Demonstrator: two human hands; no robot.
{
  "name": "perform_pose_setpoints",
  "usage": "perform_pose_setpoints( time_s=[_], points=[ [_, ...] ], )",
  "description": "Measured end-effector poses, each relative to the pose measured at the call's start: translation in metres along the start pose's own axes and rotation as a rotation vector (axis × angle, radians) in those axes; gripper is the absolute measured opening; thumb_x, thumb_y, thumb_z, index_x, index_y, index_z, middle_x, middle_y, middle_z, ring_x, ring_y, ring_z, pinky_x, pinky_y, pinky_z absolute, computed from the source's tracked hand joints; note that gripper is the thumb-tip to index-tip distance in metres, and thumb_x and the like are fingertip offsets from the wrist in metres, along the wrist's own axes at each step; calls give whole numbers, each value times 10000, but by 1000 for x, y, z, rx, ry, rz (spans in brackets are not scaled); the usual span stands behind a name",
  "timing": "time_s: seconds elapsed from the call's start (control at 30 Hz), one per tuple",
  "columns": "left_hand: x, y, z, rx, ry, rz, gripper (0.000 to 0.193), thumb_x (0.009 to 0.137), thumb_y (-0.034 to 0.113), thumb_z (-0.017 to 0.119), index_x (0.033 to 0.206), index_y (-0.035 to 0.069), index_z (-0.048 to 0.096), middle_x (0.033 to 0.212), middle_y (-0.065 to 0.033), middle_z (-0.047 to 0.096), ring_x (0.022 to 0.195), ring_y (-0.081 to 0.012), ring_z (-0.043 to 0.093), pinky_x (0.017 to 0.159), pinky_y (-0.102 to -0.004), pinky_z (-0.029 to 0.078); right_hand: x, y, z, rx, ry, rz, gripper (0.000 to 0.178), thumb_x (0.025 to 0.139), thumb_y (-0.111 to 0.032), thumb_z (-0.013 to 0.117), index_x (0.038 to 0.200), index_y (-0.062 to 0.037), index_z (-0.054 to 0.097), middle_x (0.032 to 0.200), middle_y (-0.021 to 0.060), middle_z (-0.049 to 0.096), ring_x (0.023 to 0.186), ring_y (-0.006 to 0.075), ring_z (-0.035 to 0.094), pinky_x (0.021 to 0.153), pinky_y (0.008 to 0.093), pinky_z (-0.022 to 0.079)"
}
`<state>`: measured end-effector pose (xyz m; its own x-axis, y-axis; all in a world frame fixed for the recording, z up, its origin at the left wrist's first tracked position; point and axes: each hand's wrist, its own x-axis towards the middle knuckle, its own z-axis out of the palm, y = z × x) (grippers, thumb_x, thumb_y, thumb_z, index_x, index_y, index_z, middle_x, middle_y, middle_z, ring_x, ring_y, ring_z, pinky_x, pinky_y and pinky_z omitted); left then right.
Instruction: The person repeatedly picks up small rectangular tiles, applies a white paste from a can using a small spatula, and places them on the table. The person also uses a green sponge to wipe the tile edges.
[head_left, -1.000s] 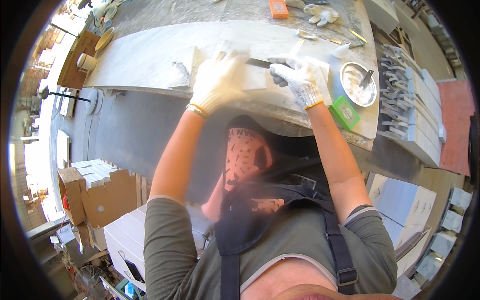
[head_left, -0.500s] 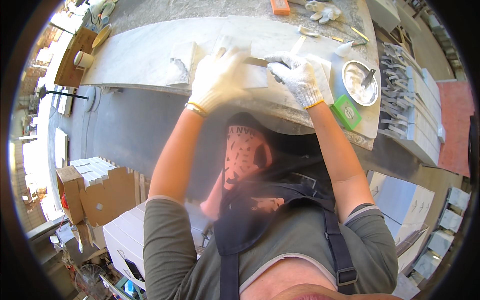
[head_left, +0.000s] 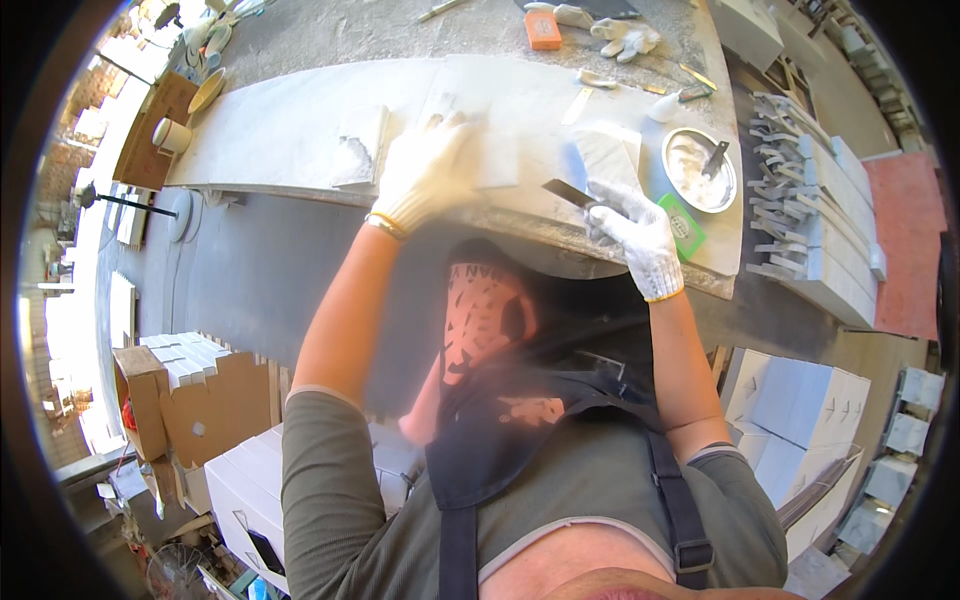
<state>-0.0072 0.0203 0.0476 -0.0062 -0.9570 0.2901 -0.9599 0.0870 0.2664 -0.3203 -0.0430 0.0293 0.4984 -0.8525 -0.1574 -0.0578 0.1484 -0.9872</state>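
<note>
My left hand (head_left: 425,172), in a white knit glove, lies over the pale marble slab (head_left: 270,125) with its fingers stretched out; glare and blur soften their outline. Beside those fingers a small, flat pale piece (head_left: 497,160) rests on the slab. My right hand (head_left: 640,240), also gloved, is closed around a putty knife. The knife's dark flat blade (head_left: 567,192) points left, just off the slab's near edge. Left of my left hand sits a rough-edged white stone piece (head_left: 362,148).
Right of the slab stands a round tub of white paste (head_left: 690,165) with a spatula in it, beside a green box (head_left: 680,228). An orange box (head_left: 543,30) and spare gloves (head_left: 627,38) lie farther back. White cartons (head_left: 800,400) are stacked at right.
My right hand has drawn back towards me and to the right with the putty knife, away from the small piece. My left hand stays in nearly the same place.
</note>
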Motion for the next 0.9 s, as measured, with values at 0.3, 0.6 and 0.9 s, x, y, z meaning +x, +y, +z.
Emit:
perform_pose_setpoints(
  time_s=[0.3,0.6,0.9],
  points=[
    [-11,45,-34,-62,38,-108,869,559,317,959,1304,25,618,1332,-186,649,1246,-382,617,1073,-459,497,-52,3,-33,222,110,140,231,982,-99,667,1190,-37,587,1054,137,752,856,201,741,697,282,580],
    [-65,148,6,-330,169,-51,911,569,359,977,1317,-11,609,1296,-233,663,1190,-418,647,1030,-481,528,-75,-35,-19,333,53,-26,428,954,-144,710,1342,-13,584,841,19,596,628,88,515,544,223,404],
    [-64,173,15,-434,297,108,689,603,243,918,1202,23,657,1116,-215,700,994,-427,691,865,-477,567,-96,-49,-11,186,-54,137,748,829,19,811,1511,10,504,1373,119,616,1177,175,567,935,322,512]
  ],
)
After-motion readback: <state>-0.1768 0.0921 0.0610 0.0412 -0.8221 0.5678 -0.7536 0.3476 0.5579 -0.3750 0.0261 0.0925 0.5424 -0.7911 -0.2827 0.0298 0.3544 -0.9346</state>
